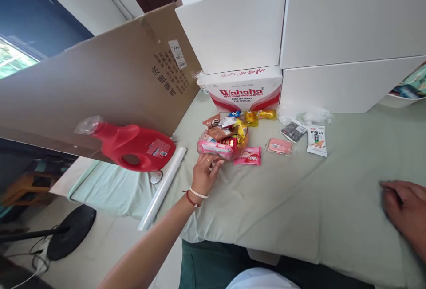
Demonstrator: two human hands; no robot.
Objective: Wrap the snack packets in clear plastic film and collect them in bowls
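My left hand reaches forward to a pile of snack packets on the pale green cloth. Its fingers curl under the near edge of a pink wafer packet at the front of the pile. A bead bracelet and a red cord circle the wrist. My right hand lies flat on the cloth at the far right, fingers stretched, holding nothing. Loose packets lie nearby: a pink one, a smaller pink one, a white one and a dark one.
A red detergent jug lies on its side at the left beside a clear roll. A large cardboard sheet leans behind it. A Wahaha box and white boxes stand at the back. A fan base sits on the floor.
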